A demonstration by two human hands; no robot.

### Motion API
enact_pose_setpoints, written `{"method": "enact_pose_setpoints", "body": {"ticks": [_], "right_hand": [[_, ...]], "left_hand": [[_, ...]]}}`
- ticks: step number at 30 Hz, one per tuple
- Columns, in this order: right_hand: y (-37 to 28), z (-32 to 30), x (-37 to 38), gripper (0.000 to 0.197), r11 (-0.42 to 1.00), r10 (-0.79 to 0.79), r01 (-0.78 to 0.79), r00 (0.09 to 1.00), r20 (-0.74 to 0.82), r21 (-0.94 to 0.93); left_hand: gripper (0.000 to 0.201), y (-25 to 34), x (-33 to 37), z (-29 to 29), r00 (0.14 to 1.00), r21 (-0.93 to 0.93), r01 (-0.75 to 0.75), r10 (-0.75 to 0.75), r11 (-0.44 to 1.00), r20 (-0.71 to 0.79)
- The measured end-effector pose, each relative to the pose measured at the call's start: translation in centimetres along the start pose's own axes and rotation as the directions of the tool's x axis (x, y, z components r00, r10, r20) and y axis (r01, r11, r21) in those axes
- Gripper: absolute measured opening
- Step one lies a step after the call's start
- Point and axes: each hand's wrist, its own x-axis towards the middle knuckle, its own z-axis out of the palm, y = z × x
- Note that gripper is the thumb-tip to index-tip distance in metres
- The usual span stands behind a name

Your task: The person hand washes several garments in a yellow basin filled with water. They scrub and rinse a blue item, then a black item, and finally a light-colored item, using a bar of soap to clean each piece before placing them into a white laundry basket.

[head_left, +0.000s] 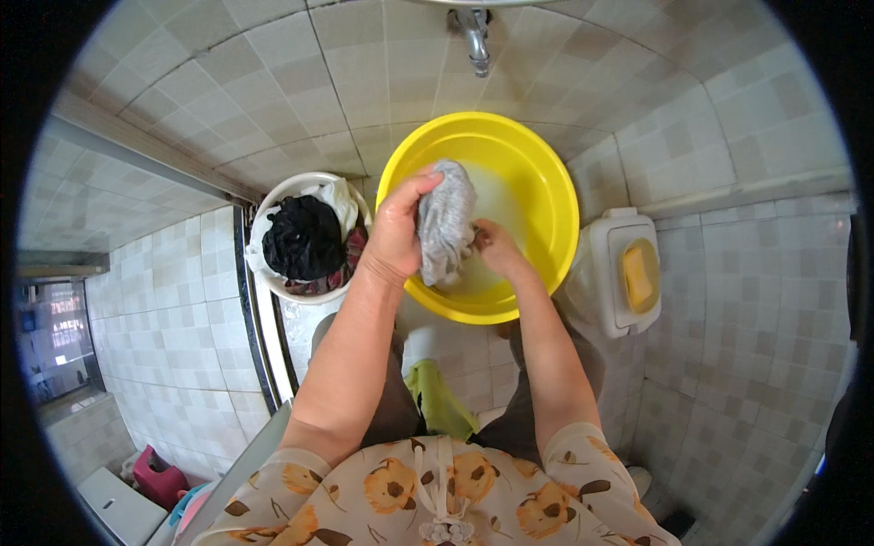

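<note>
A wet, light grey piece of cloth [446, 223] is bunched up over a round yellow basin [566, 218]. My left hand [398, 227] is closed around its left side, thumb near the top. At the lower right edge of the cloth, my right hand [497, 247] has its fingers curled in and pinches the fabric; its fingertips are partly hidden. Cloudy, whitish water [501, 200] lies in the basin below both hands. The exact kind of garment cannot be made out from the bundle.
Left of the basin, a white tub [314, 298] holds a black garment [302, 238] and other clothes. A lidded white container [612, 273] on the right carries a yellow soap dish with a soap bar [639, 276]. A metal tap [477, 50] juts from the far wall. Something lime green [439, 400] lies between my legs.
</note>
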Motion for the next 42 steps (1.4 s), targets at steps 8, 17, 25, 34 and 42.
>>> {"method": "enact_pose_setpoints", "body": {"ticks": [8,17,25,34,42], "right_hand": [[-6.8,-10.4,-3.1,0.014,0.764,0.148,0.071,0.948,-0.281,0.641],[-19.1,-8.8,-3.5,0.017,0.922,-0.384,0.386,0.916,-0.119,-0.010],[-7.7,-7.3,-1.4,0.022,0.989,-0.124,0.099,0.957,-0.261,-0.106],[-5.9,-5.7,-4.0,0.018,0.934,0.116,-0.048,0.978,-0.174,0.354],[-11.0,-6.5,-5.5,0.014,0.281,0.175,0.397,0.874,-0.454,0.874]], "left_hand": [[0.033,1.1,1.4,-0.3,0.962,0.515,-0.175,0.257,0.839,-0.092],[0.030,-4.3,2.9,-1.9,0.945,0.829,-0.271,0.298,0.490,0.133],[0.023,-2.1,1.9,0.6,0.978,0.363,-0.081,0.144,0.928,-0.148],[0.035,-0.8,2.1,-0.9,0.976,0.231,-0.132,0.166,0.964,-0.137],[0.073,-2.6,2.0,-2.1,0.980,0.991,0.130,0.152,0.007,-0.130]]}}
